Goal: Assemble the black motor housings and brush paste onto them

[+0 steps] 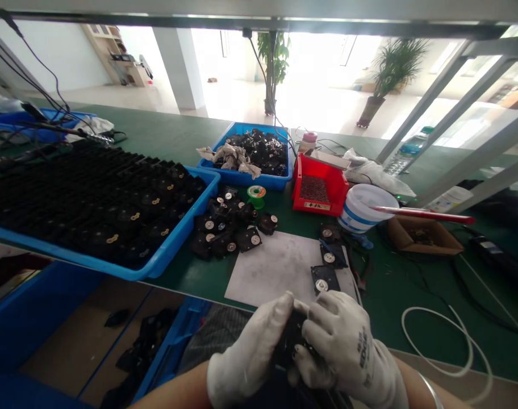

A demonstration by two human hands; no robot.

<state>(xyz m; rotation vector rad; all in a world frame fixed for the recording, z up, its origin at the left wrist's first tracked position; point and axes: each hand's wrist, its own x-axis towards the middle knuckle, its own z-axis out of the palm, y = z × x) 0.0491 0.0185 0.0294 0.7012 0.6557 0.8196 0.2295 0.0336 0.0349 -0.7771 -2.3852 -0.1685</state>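
Observation:
My left hand point(251, 349), in a white glove, presses against one side of a small black part point(291, 332) close to my body at the front edge of the bench. Fingers of my gloved right hand point(344, 343) curl around its other side, so both hands hold it. Much of that part is hidden by the gloves. Just beyond, similar square black parts with round silver discs point(321, 286) stand in a short row on the right of a grey-white sheet point(271, 267). Several more such black parts point(225, 244) lie in a loose heap left of the sheet.
A wide blue tray point(157, 268) at left holds rows of black parts. Behind are another blue tray point(250, 177), a green solder spool point(256, 197) and a red bin point(322, 205). At right sit a white bucket point(365, 207), a cardboard box point(429, 244) and a white hose point(438, 369).

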